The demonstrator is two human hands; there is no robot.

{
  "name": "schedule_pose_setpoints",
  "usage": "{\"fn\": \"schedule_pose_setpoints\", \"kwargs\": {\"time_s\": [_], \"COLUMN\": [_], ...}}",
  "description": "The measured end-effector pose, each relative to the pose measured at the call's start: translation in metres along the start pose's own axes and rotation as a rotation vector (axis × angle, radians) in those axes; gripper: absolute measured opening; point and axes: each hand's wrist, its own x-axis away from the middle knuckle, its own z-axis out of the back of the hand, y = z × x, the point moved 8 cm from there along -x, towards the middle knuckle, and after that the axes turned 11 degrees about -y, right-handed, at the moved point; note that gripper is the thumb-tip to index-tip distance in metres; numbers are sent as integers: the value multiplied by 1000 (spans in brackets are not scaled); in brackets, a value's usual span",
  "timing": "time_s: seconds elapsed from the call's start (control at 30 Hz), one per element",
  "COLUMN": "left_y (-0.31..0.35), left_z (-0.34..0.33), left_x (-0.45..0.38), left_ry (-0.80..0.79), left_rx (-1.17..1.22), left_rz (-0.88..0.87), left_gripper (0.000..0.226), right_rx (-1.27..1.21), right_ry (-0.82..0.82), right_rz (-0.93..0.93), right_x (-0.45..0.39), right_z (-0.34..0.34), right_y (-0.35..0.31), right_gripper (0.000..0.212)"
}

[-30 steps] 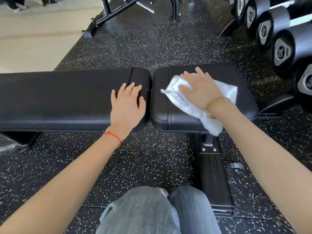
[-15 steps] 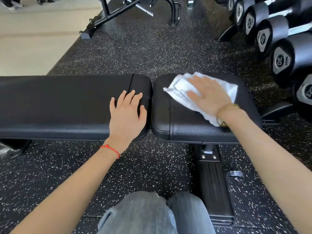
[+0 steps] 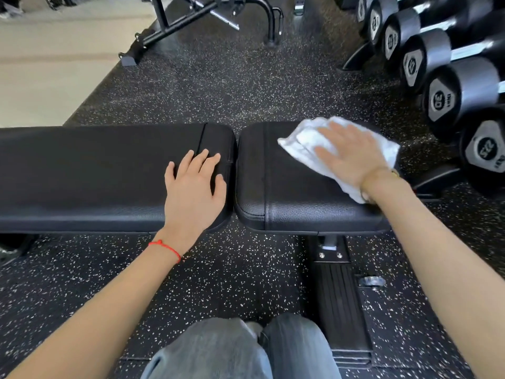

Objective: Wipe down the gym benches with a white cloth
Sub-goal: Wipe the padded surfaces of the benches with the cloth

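A black padded gym bench lies across the view in two parts: a long back pad (image 3: 95,173) on the left and a shorter seat pad (image 3: 287,192) on the right, with a narrow gap between them. A white cloth (image 3: 303,143) is spread on the far right part of the seat pad. My right hand (image 3: 349,154) presses flat on the cloth with straight fingers, covering its middle. My left hand (image 3: 195,184) rests flat on the right end of the back pad, fingers spread, holding nothing.
A rack of black dumbbells (image 3: 442,97) runs along the right, close to the seat pad's far corner. The bench's black base (image 3: 338,294) reaches toward my knees (image 3: 240,351). Another bench frame (image 3: 191,20) stands at the back on the speckled rubber floor (image 3: 232,86).
My right hand has slid the cloth across the seat pad toward its far right side. My left hand has stayed in place on the back pad.
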Motion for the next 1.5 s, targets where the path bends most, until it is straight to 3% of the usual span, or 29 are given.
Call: {"fn": "schedule_pose_setpoints", "kwargs": {"time_s": [0.07, 0.13, 0.2, 0.3, 0.4, 0.57, 0.67, 0.8, 0.93, 1.03, 1.13, 1.23, 1.33, 1.5], "left_y": [1, 2, 1, 0, 0, 3, 2, -1, -2, 0, 2, 2, 0, -1], "left_z": [0, 1, 2, 2, 1, 0, 1, 1, 0, -1, 0, 1, 1, -1], "left_x": [0, 0, 0, 1, 0, 0, -1, -1, 0, 0, 0, 0, 1, -1], "left_ry": [2, 3, 2, 10, 6, 5, 3, 5, 10, 8, 5, 5, 2, -21], "left_rx": [-3, -6, -15, -12, -3, -11, -18, -16, -8, 1, 10, 12, 3, -2], "left_rz": [6, 2, -5, -5, -3, 3, -3, -12, -17, -5, 3, 1, -13, 10], "left_gripper": [43, 43, 43, 42, 43, 43, 43, 42, 42, 42, 42, 42, 42, 44], "right_rx": [0, 12, 31, -39, -44, -10, -12, -20, -40, -59, -45, -14, 10, 245], "right_ry": [-7, -7, -15, 6, 38, 54, 29, 12, 54, 63, 82, 36, 17, 283], "right_rz": [-24, 70, 186, 261, 184, -21, 58, 198, 145, 16, -29, 117, 292, 438], "right_x": [-22, -24, 1, 57, 71, -3, -25, 26, 78, 52, 9, 0, 42, 124], "right_z": [4, -2, -18, -30, -23, 7, 3, -22, -28, -11, 11, 0, -24, -47], "right_y": [-18, -55, -85, -78, -30, 6, -44, -87, -36, 12, 12, -33, -68, -66], "right_gripper": [52, 51, 52, 54, 57, 49, 47, 51, 53, 50, 46, 48, 52, 56]}}
